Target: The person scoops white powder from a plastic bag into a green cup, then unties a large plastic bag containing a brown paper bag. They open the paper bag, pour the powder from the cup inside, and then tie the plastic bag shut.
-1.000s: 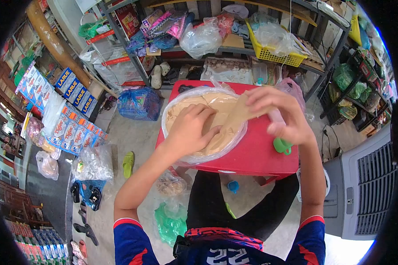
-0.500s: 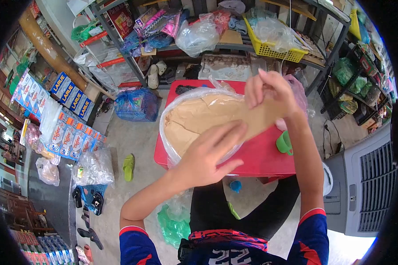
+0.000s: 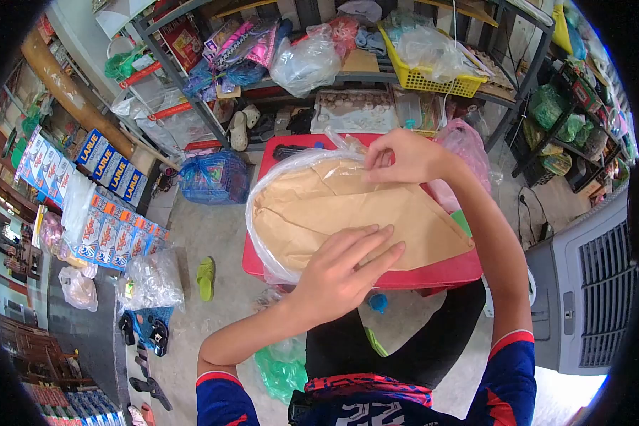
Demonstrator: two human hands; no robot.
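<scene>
A round container rimmed with clear plastic [image 3: 257, 238] stands on the red table [image 3: 433, 274], with brown paper [image 3: 298, 195] spread inside it. The paper extends past the container's right side over the table. My left hand [image 3: 344, 266] lies over the paper's lower middle, fingers spread. My right hand [image 3: 405, 157] is at the upper right edge of the paper, near the clear plastic, with thumb and fingers curled together. What lies between those fingertips is too small to make out.
A pink plastic bag [image 3: 468, 153] and a partly covered green cup [image 3: 461, 222] are at the table's right. Behind stands a shelf with a yellow basket [image 3: 440, 84]. A grey air cooler [image 3: 582, 284] is at the right, a green slipper [image 3: 206, 278] on the floor.
The brown paper has come down flat over the container and the table's right part, covering more of the green cup. My right hand has moved left, away from the paper's right end.
</scene>
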